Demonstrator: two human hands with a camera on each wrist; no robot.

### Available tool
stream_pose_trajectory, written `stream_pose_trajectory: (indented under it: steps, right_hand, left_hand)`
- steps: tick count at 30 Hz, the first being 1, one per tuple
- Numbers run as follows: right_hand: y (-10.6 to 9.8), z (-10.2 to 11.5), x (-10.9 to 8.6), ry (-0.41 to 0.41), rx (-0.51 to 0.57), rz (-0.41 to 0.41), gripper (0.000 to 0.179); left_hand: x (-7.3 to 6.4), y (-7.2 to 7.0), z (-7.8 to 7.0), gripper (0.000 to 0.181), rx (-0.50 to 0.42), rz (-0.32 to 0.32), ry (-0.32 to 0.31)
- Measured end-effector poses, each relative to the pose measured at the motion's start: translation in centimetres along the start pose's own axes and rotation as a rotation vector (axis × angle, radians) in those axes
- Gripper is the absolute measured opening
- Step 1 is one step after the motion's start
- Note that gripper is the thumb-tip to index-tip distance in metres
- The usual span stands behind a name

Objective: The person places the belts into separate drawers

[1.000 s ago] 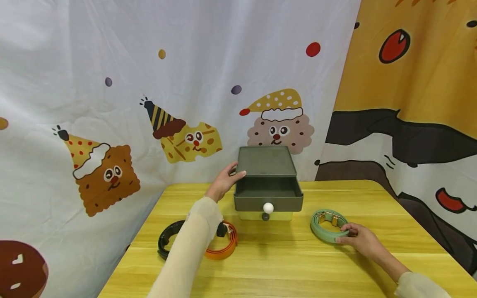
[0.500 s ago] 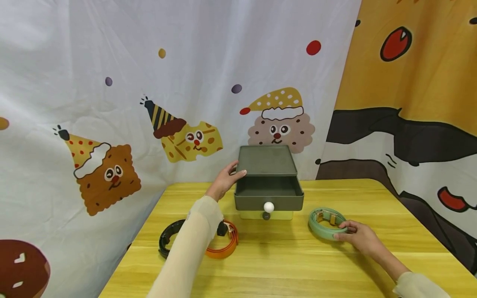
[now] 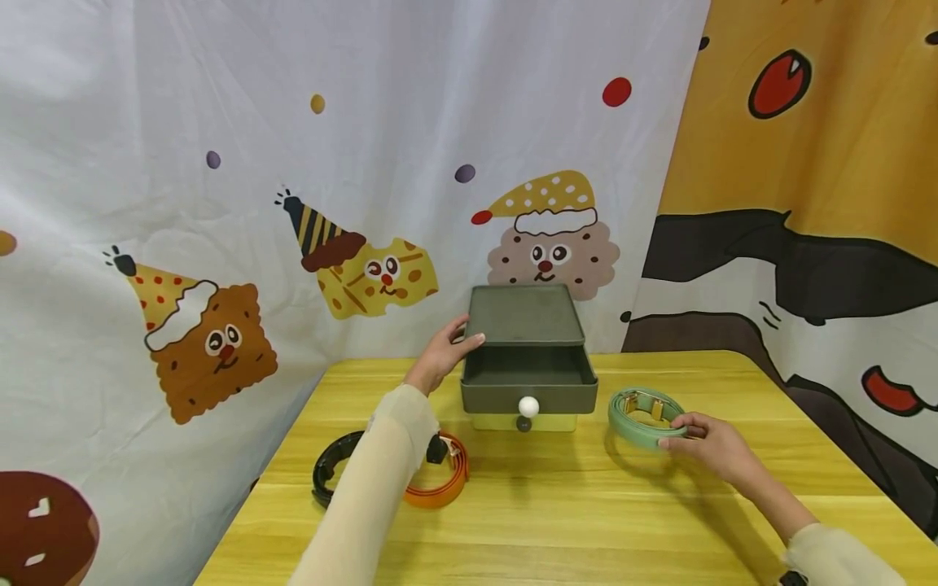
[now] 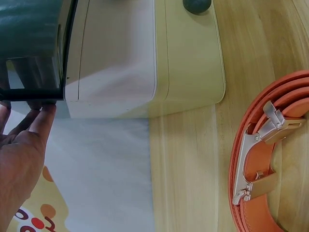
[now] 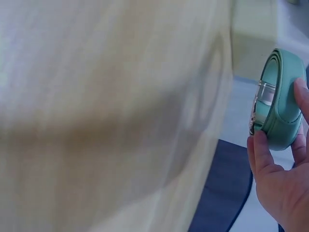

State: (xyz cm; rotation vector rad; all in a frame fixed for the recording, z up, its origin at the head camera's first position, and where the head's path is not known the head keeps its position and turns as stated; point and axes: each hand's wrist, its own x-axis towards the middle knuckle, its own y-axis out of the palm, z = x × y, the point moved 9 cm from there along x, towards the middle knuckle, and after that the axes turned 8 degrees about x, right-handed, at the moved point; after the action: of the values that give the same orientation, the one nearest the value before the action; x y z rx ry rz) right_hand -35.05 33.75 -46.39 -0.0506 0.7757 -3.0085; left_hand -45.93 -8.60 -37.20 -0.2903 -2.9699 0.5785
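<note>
A grey-green drawer box (image 3: 524,316) stands at the back middle, its top drawer (image 3: 529,400) pulled out with nothing visible inside. My left hand (image 3: 440,356) touches the box's left side, thumb at the top's front edge; the left wrist view shows the fingertips (image 4: 47,108) against that side. To the right of the box, my right hand (image 3: 714,446) pinches a coiled green belt (image 3: 645,419) at its near right rim. That belt is raised over the table, its shadow below, with gold clasp pieces inside the coil. The right wrist view shows fingers and thumb on both faces of the band.
A coiled orange belt (image 3: 437,496) lies on the wooden table (image 3: 557,521) left of middle. Beside it a coiled black belt (image 3: 322,472) is partly hidden by the left forearm. White and dark knobs (image 3: 528,407) project from the drawers. A printed curtain (image 3: 410,98) hangs behind.
My right hand has lifted the green belt off the table, after a slight shift left. The left hand and the drawer box have stayed put.
</note>
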Motion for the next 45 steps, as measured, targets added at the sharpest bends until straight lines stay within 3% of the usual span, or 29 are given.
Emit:
stream_pose_trajectory:
  steps: [22, 28, 39, 45]
  right_hand:
    - [-3.0, 7.1, 0.6, -0.039, -0.085, -0.004, 0.052]
    - [-3.9, 9.6, 1.2, -0.062, -0.052, -0.012, 0.053]
    - [-4.4, 14.3, 2.0, -0.116, -0.091, -0.026, 0.055]
    - [-4.0, 15.6, 2.3, -0.106, -0.09, -0.013, 0.058]
  left_hand:
    - [0.0, 0.0, -0.1, 0.074, 0.011, 0.014, 0.004]
    - [-0.1, 0.0, -0.1, 0.073, 0.019, 0.014, 0.004]
    - [-0.2, -0.1, -0.3, 0.075, -0.004, 0.034, -0.009]
    - [-1.2, -0.1, -1.6, 0.075, 0.019, 0.079, -0.026]
